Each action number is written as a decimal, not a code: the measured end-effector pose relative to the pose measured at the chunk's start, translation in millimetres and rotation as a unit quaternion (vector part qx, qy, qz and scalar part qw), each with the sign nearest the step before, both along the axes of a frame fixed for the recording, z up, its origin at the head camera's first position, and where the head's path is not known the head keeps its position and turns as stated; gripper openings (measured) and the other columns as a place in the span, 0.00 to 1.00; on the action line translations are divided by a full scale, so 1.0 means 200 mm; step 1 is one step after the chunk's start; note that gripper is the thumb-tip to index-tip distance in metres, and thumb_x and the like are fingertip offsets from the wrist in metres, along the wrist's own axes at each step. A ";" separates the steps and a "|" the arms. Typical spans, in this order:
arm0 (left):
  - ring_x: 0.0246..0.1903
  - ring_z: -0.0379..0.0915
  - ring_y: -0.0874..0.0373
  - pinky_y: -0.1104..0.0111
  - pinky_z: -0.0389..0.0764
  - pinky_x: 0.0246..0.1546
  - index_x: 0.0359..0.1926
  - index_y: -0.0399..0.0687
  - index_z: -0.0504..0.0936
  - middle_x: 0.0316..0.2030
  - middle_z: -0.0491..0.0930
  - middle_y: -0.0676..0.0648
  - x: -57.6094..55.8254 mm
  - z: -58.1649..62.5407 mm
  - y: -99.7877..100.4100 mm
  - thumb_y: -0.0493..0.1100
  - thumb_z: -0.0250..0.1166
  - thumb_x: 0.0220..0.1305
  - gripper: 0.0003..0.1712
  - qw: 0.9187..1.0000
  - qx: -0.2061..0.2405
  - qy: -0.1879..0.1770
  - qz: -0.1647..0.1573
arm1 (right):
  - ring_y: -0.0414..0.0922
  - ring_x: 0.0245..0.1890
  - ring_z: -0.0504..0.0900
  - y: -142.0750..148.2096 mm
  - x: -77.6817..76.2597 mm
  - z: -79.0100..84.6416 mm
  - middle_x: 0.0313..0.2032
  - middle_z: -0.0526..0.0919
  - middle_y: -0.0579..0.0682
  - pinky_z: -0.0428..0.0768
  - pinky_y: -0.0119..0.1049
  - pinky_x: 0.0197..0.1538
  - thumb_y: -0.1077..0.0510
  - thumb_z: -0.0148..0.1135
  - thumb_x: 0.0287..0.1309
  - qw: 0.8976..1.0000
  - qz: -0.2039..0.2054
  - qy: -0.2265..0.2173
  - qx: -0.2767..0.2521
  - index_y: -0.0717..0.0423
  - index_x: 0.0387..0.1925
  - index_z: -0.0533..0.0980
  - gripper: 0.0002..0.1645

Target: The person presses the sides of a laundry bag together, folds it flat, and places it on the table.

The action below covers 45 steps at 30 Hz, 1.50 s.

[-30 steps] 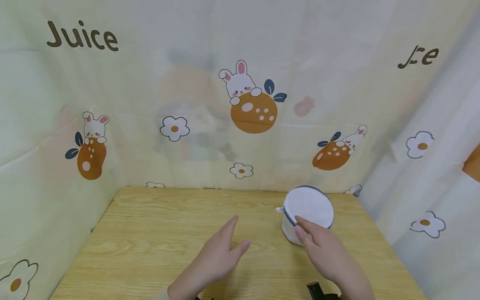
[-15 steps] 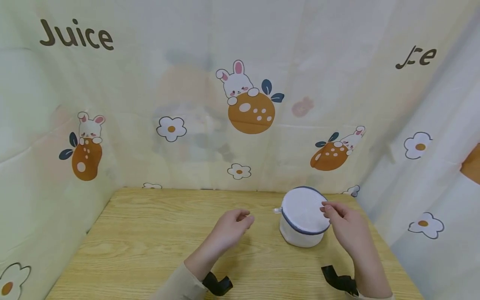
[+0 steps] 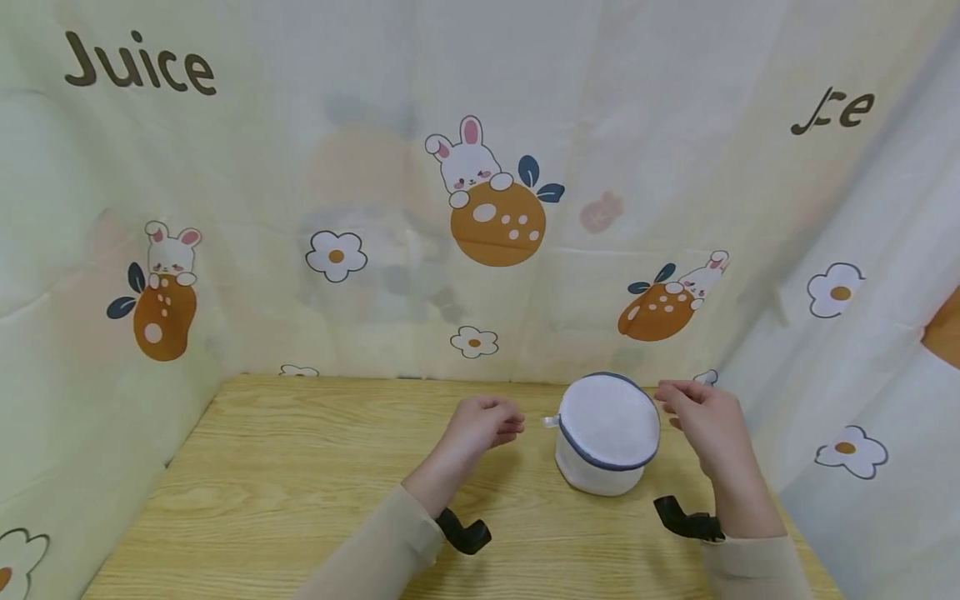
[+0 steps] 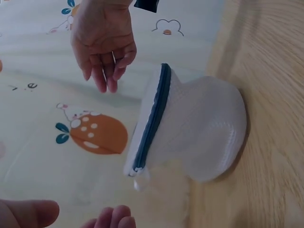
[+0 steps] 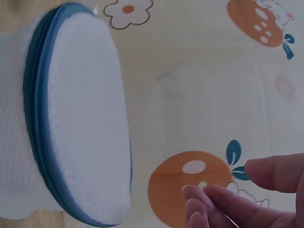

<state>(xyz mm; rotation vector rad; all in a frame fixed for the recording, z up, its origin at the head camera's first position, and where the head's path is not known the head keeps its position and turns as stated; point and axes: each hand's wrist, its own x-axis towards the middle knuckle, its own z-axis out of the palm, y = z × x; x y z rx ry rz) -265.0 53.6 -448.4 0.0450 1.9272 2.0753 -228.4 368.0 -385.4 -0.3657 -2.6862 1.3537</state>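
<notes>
A white round mesh laundry bag (image 3: pixel 609 421) with a blue zipper stands upright on the wooden table, its flat lid facing up. A small pale tab (image 3: pixel 551 422) sticks out from the left of its rim. My left hand (image 3: pixel 483 429) hovers to the left of that tab, fingers loosely bent and holding nothing. Past the bag's right edge is my right hand (image 3: pixel 708 425), also holding nothing, fingertips close to the rim. In the left wrist view, the bag's side (image 4: pixel 209 123) and closed-looking zipper (image 4: pixel 154 116) show. The right wrist view has the lid (image 5: pixel 88 114) apart from my fingers (image 5: pixel 228 202).
The table (image 3: pixel 300 483) has a wood grain. A printed curtain (image 3: pixel 390 167) with rabbits, fruit and flowers encloses the back and both sides, just behind the bag. Black mounts (image 3: pixel 463 533) sit at both wrists, below the sleeves' cuffs.
My left hand has gone forward and right, nearer the bag, its fingers bending. The right hand has shifted from in front of the bag to its right side. The bag stays put.
</notes>
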 end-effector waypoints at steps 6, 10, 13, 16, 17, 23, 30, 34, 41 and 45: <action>0.48 0.90 0.50 0.60 0.89 0.55 0.52 0.33 0.87 0.47 0.90 0.38 -0.06 0.00 0.07 0.43 0.65 0.77 0.16 1.000 0.023 -0.016 0.011 | 0.58 0.65 0.78 0.04 -0.09 -0.03 0.68 0.79 0.67 0.82 0.20 0.46 0.34 0.51 0.80 0.999 -0.011 -0.004 -0.035 0.65 0.73 0.73 0.42; 0.49 0.89 0.48 0.60 0.89 0.56 0.53 0.33 0.87 0.48 0.90 0.37 -0.11 0.00 0.13 0.42 0.65 0.77 0.16 0.999 0.034 -0.027 0.017 | 0.59 0.67 0.77 0.05 -0.15 -0.06 0.70 0.78 0.66 0.84 0.20 0.46 0.36 0.53 0.80 0.998 -0.020 0.006 -0.056 0.66 0.73 0.72 0.41; 0.50 0.89 0.45 0.60 0.89 0.55 0.53 0.31 0.87 0.48 0.90 0.36 -0.14 0.00 0.18 0.41 0.67 0.75 0.16 0.999 0.038 -0.029 0.026 | 0.60 0.68 0.77 0.06 -0.20 -0.08 0.71 0.77 0.66 0.86 0.25 0.51 0.38 0.54 0.80 0.998 -0.023 0.009 -0.054 0.66 0.73 0.72 0.40; 0.50 0.90 0.44 0.60 0.90 0.54 0.53 0.30 0.88 0.47 0.91 0.35 -0.16 -0.01 0.24 0.39 0.68 0.73 0.16 0.999 0.035 -0.025 0.032 | 0.60 0.69 0.76 0.07 -0.24 -0.11 0.72 0.76 0.67 0.87 0.34 0.59 0.40 0.54 0.80 0.999 -0.018 0.003 -0.048 0.67 0.73 0.72 0.39; 0.50 0.90 0.44 0.60 0.90 0.53 0.53 0.30 0.88 0.46 0.91 0.35 -0.17 -0.02 0.26 0.39 0.69 0.72 0.16 0.999 0.035 -0.023 0.034 | 0.60 0.69 0.76 0.07 -0.25 -0.12 0.72 0.75 0.67 0.87 0.36 0.61 0.41 0.53 0.81 0.999 -0.014 0.000 -0.046 0.68 0.73 0.72 0.39; 0.45 0.90 0.48 0.65 0.90 0.48 0.50 0.31 0.90 0.42 0.91 0.39 -0.21 -0.05 0.34 0.38 0.71 0.70 0.14 0.998 0.040 -0.033 0.037 | 0.59 0.66 0.79 0.09 -0.29 -0.16 0.72 0.75 0.69 0.88 0.37 0.58 0.42 0.54 0.81 0.999 -0.007 -0.024 -0.028 0.69 0.72 0.73 0.38; 0.36 0.87 0.56 0.69 0.88 0.40 0.46 0.34 0.92 0.43 0.92 0.37 -0.23 -0.07 0.38 0.38 0.73 0.67 0.11 0.998 0.036 -0.038 0.031 | 0.54 0.56 0.82 0.08 -0.32 -0.19 0.68 0.78 0.68 0.82 0.28 0.42 0.41 0.57 0.79 0.998 -0.016 -0.054 -0.023 0.67 0.69 0.76 0.36; 0.32 0.85 0.61 0.71 0.88 0.39 0.45 0.35 0.93 0.40 0.93 0.41 -0.24 -0.06 0.41 0.39 0.75 0.66 0.12 0.999 0.028 -0.038 0.023 | 0.52 0.54 0.84 0.08 -0.35 -0.20 0.69 0.77 0.67 0.85 0.31 0.43 0.39 0.59 0.78 0.996 -0.014 -0.083 -0.029 0.67 0.70 0.76 0.38; 0.32 0.80 0.64 0.75 0.82 0.35 0.47 0.37 0.93 0.39 0.92 0.47 -0.24 -0.06 0.46 0.41 0.77 0.66 0.13 0.998 -0.037 -0.036 0.032 | 0.47 0.47 0.84 0.07 -0.38 -0.21 0.65 0.78 0.66 0.85 0.32 0.41 0.39 0.61 0.76 0.994 0.002 -0.101 -0.034 0.68 0.69 0.76 0.39; 0.32 0.79 0.63 0.74 0.82 0.34 0.46 0.37 0.93 0.38 0.90 0.47 -0.25 -0.06 0.49 0.40 0.76 0.67 0.11 0.997 -0.045 -0.046 0.035 | 0.42 0.41 0.84 0.09 -0.39 -0.22 0.56 0.83 0.59 0.86 0.33 0.40 0.43 0.64 0.76 0.992 0.005 -0.103 -0.071 0.70 0.68 0.76 0.37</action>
